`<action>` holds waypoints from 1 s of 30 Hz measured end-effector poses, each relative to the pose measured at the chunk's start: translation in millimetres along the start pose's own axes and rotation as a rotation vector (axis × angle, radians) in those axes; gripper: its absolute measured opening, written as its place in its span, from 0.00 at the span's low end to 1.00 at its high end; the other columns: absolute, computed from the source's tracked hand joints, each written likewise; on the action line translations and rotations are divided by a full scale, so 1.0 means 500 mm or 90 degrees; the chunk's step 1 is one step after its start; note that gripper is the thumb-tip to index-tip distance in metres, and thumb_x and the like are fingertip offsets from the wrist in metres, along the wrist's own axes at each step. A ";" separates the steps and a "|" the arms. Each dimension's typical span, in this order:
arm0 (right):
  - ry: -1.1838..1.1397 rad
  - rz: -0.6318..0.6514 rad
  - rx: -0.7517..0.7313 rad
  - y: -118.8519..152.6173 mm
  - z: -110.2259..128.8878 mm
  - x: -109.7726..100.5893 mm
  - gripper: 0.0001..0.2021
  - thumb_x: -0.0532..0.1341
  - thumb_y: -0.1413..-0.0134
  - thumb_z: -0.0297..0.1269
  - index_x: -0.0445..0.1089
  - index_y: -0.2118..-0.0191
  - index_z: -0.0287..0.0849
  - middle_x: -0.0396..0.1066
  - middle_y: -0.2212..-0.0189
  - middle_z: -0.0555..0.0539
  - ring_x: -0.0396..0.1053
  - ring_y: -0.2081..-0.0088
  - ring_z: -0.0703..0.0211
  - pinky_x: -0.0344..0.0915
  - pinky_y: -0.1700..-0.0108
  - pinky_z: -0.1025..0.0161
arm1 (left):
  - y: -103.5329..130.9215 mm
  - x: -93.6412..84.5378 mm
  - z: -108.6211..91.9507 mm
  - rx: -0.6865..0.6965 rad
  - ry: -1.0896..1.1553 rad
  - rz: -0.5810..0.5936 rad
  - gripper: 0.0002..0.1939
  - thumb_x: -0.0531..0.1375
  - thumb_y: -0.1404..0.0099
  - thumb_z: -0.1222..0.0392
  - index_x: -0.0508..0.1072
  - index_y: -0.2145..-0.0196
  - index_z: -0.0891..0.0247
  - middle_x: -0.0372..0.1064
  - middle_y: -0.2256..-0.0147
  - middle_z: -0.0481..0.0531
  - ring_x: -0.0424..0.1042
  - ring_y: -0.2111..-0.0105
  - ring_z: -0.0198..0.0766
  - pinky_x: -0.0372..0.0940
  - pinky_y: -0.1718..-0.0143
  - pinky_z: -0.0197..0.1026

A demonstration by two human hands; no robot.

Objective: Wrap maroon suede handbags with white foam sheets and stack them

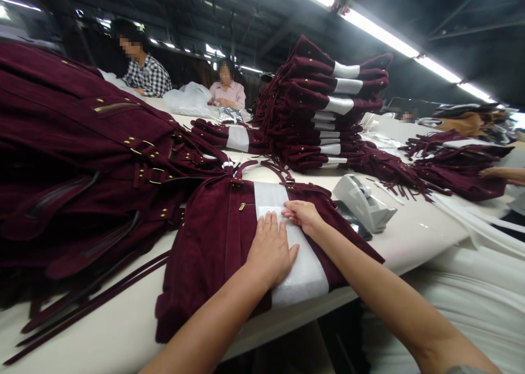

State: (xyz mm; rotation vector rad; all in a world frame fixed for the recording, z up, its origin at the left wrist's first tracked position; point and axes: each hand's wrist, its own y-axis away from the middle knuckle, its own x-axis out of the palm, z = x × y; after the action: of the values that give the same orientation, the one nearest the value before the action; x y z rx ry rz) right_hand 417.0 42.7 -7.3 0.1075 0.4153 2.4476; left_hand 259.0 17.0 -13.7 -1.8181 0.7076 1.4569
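Note:
A maroon bag (205, 237) lies flat on the white table, its two handles pointing away from me. Around its middle runs a white wrap (303, 278). My left hand (273, 248) rests on the wrap with its fingers stretched out, palm down. Just to the right of those fingertips, my right hand (302, 215) has its fingers bent together at the wrap's surface; whatever is between them is too small to make out. A grey tape dispenser (363, 202) stands to the right of the bag, beyond my right forearm.
Loose maroon bags (82, 161) heap up at the left. A tall stack of wrapped maroon bags (328, 106) stands behind. Two people sit across the table (435, 229); another person's hand touches maroon bags at the right. White sheets hang at the lower right.

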 end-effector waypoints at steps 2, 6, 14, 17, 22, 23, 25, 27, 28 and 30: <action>0.006 0.006 -0.001 0.004 0.000 0.002 0.03 0.65 0.45 0.28 0.70 0.67 0.37 0.74 0.79 0.46 0.70 0.81 0.67 0.65 0.83 0.76 | 0.000 -0.001 0.000 0.001 -0.003 0.006 0.36 0.46 0.30 0.44 0.57 0.37 0.77 0.47 0.35 0.72 0.43 0.33 0.58 0.41 0.34 0.58; 0.027 0.021 -0.001 0.012 0.004 0.006 0.02 0.61 0.41 0.25 0.68 0.65 0.37 0.73 0.80 0.46 0.69 0.82 0.67 0.63 0.83 0.76 | -0.002 -0.004 -0.001 0.000 -0.003 0.016 0.36 0.45 0.30 0.44 0.56 0.36 0.78 0.46 0.35 0.74 0.42 0.33 0.58 0.40 0.33 0.58; 0.101 0.047 0.001 0.004 0.008 0.001 0.10 0.64 0.43 0.25 0.62 0.60 0.39 0.73 0.80 0.47 0.69 0.83 0.65 0.62 0.84 0.75 | -0.002 -0.001 -0.001 0.000 -0.006 0.024 0.36 0.45 0.30 0.44 0.56 0.36 0.78 0.46 0.34 0.74 0.42 0.33 0.58 0.40 0.33 0.58; 0.143 0.047 -0.004 0.000 0.008 -0.004 0.13 0.66 0.45 0.28 0.60 0.59 0.39 0.72 0.82 0.49 0.68 0.84 0.64 0.61 0.86 0.74 | -0.002 -0.002 -0.001 0.001 -0.010 0.023 0.36 0.45 0.30 0.44 0.56 0.36 0.77 0.46 0.34 0.72 0.43 0.33 0.57 0.41 0.34 0.57; 0.228 0.032 -0.022 0.002 0.008 -0.011 0.14 0.67 0.44 0.31 0.60 0.58 0.40 0.68 0.87 0.52 0.62 0.89 0.64 0.54 0.89 0.73 | -0.002 -0.004 -0.001 0.001 -0.005 0.032 0.36 0.45 0.30 0.44 0.56 0.36 0.77 0.45 0.34 0.73 0.42 0.33 0.57 0.40 0.33 0.58; 0.245 0.028 -0.029 0.004 0.007 -0.013 0.14 0.66 0.44 0.31 0.60 0.58 0.39 0.67 0.88 0.53 0.61 0.89 0.65 0.53 0.90 0.73 | -0.001 -0.004 -0.001 0.001 -0.002 0.034 0.36 0.45 0.30 0.44 0.56 0.36 0.77 0.45 0.34 0.74 0.42 0.33 0.58 0.40 0.33 0.58; 0.272 0.024 -0.047 0.008 0.003 -0.019 0.15 0.66 0.44 0.31 0.60 0.57 0.38 0.65 0.89 0.55 0.58 0.90 0.66 0.50 0.90 0.73 | -0.001 -0.003 -0.001 0.000 0.003 0.036 0.36 0.45 0.29 0.44 0.56 0.36 0.77 0.44 0.34 0.75 0.41 0.33 0.58 0.40 0.33 0.58; 0.318 0.025 -0.071 0.012 -0.003 -0.025 0.16 0.66 0.44 0.30 0.60 0.54 0.37 0.64 0.89 0.56 0.58 0.89 0.66 0.50 0.89 0.73 | 0.000 -0.001 0.000 -0.003 0.006 0.035 0.36 0.45 0.29 0.44 0.56 0.36 0.77 0.43 0.34 0.75 0.41 0.33 0.58 0.40 0.33 0.57; 0.347 0.028 -0.082 0.015 -0.007 -0.029 0.18 0.66 0.44 0.30 0.60 0.52 0.37 0.64 0.89 0.57 0.59 0.88 0.66 0.51 0.88 0.73 | 0.000 0.000 0.000 -0.003 0.007 0.031 0.36 0.45 0.29 0.44 0.56 0.36 0.77 0.43 0.34 0.75 0.41 0.33 0.58 0.41 0.34 0.57; 0.407 0.040 -0.097 0.022 -0.014 -0.038 0.21 0.65 0.44 0.31 0.59 0.47 0.37 0.64 0.88 0.57 0.60 0.87 0.64 0.51 0.87 0.72 | 0.000 0.001 0.001 0.000 0.008 0.020 0.36 0.45 0.29 0.44 0.56 0.36 0.77 0.44 0.34 0.75 0.42 0.33 0.59 0.41 0.34 0.58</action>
State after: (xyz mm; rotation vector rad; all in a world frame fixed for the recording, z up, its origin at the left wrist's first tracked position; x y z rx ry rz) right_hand 424.2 20.9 -10.1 -0.7518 0.4951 2.5224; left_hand 258.9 17.1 -14.0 -1.8252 0.7461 1.4657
